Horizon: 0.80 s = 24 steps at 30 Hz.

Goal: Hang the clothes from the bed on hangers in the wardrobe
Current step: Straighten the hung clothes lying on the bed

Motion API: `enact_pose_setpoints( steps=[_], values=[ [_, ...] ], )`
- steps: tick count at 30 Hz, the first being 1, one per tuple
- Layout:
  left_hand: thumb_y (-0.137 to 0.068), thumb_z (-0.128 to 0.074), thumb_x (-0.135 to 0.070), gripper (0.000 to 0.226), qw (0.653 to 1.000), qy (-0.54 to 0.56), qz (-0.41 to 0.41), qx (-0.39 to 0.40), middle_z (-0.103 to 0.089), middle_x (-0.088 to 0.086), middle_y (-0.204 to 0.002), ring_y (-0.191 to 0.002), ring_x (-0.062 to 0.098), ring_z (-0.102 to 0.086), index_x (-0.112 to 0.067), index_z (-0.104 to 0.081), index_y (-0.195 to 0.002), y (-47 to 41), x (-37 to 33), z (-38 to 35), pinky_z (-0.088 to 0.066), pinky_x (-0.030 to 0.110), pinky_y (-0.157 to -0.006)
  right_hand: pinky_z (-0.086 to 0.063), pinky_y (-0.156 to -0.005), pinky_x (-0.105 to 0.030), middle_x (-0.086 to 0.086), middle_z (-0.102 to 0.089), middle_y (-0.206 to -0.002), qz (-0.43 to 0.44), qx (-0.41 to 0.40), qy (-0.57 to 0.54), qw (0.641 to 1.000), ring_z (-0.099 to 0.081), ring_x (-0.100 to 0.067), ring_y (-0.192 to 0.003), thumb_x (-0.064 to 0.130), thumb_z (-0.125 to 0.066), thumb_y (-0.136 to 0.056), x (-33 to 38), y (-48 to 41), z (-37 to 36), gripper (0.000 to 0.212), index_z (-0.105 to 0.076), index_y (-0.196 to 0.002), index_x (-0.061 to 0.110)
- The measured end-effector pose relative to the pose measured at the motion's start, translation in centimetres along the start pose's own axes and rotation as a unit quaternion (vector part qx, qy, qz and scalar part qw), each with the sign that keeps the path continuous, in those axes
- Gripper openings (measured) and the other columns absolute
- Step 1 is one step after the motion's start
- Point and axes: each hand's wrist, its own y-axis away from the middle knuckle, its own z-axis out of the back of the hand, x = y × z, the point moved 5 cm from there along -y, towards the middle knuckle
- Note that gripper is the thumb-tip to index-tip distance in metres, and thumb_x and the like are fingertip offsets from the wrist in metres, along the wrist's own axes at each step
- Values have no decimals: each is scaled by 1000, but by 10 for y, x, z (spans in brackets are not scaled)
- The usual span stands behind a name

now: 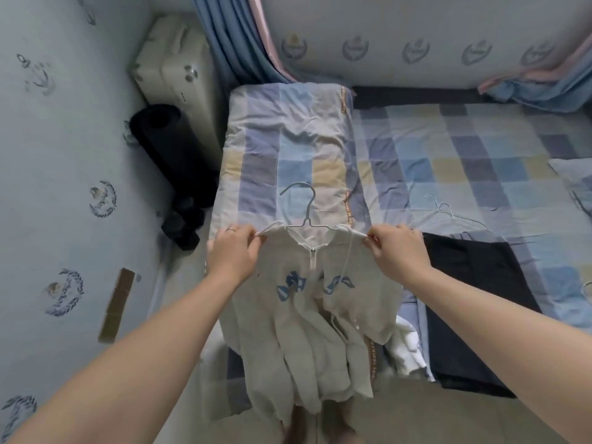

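A cream zip hoodie [307, 318] with blue lettering hangs in front of me on a thin wire hanger [302, 208], whose hook sticks up above the collar. My left hand [235, 253] pinches the hoodie's left shoulder and my right hand [395, 248] pinches its right shoulder, both over the hanger's ends. On the checked bed [464, 155] to the right lie a dark garment [477, 296], a white garment [408, 347] partly hidden behind the hoodie, and several spare wire hangers [448, 216]. The wardrobe is out of view.
A folded checked quilt [288, 139] lies on the bed behind the hoodie. A cream suitcase [179, 68] and a black rolled mat [166, 139] stand in the left corner by the wall. Blue curtains [237, 36] hang at the back.
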Motion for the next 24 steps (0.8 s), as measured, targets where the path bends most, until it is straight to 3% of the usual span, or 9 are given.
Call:
enact_pose_setpoints(
  steps=[2, 4, 9, 12, 14, 16, 18, 21, 24],
  values=[
    [-100, -47, -44, 24, 999, -34, 20, 1, -62, 3, -114, -113, 32, -47, -25, -63, -100, -19, 8, -20, -28, 40, -88, -34, -74, -36, 6, -66, -96, -1, 2, 12, 1000, -55, -27, -86, 39, -48, -99, -2, -23, -23, 20, -64, -95, 27],
    [-100, -46, -46, 25, 998, -52, 46, 2, -63, 2, -116, -114, 33, -46, -27, -63, -100, -39, 18, -43, -28, 41, -88, -42, -73, -38, 2, -67, -93, 5, 16, 7, 1000, -57, -30, -83, 39, -48, -98, -5, -48, -50, 21, -64, -96, 26],
    [-99, -48, -46, 24, 994, -23, 110, 5, -63, 4, -120, -115, 34, -49, -28, -63, -103, -91, 42, -103, -33, 44, -93, -44, -67, -36, -1, -63, -97, -14, 46, -47, 998, -59, -30, -89, 34, -48, -99, -18, -116, -119, 19, -65, -100, 24],
    [-99, -49, -44, 24, 989, 9, 145, 0, -62, 6, -122, -117, 33, -52, -25, -62, -105, -118, 55, -141, -36, 45, -96, -48, -74, -40, -4, -64, -103, -29, 50, -74, 996, -59, -33, -95, 29, -48, -98, -24, -155, -162, 18, -65, -101, 23],
    [-99, -48, -45, 30, 983, 44, 176, 10, -58, 6, -132, -122, 31, -51, -26, -60, -119, -127, 65, -167, -36, 45, -101, -48, -88, -42, -9, -62, -118, -39, 77, -119, 989, -58, -34, -109, 24, -49, -97, -26, -173, -192, 24, -63, -116, 20],
    [-98, -46, -51, 48, 977, 63, 197, 47, -41, 4, -153, -136, 31, -41, -30, -47, -141, -123, 70, -188, -31, 49, -111, -36, -108, -39, -9, -48, -143, -16, 143, -144, 979, -44, -29, -132, 25, -54, -96, -18, -176, -215, 43, -50, -139, 18],
    [-98, -43, -56, 62, 976, 61, 187, 92, -20, 1, -165, -148, 28, -25, -32, -30, -153, -109, 64, -199, -21, 52, -118, -22, -116, -40, -3, -25, -159, 2, 189, -125, 974, -23, -24, -146, 33, -53, -98, -12, -164, -224, 58, -33, -151, 23],
    [-99, -40, -59, 64, 979, 54, 147, 129, -8, -2, -168, -153, 23, -7, -38, -22, -156, -76, 42, -194, -9, 48, -120, -13, -119, -44, 4, -9, -164, 14, 212, -78, 974, -5, -23, -150, 45, -44, -99, -11, -134, -214, 62, -19, -154, 33],
    [-99, -38, -60, 65, 984, 39, 91, 148, -2, -5, -168, -154, 18, 3, -41, -17, -157, -41, 15, -179, -3, 45, -123, -11, -118, -48, 8, -3, -164, 12, 220, -81, 972, 2, -21, -151, 49, -38, -100, -9, -106, -188, 61, -13, -154, 38]
  ],
)
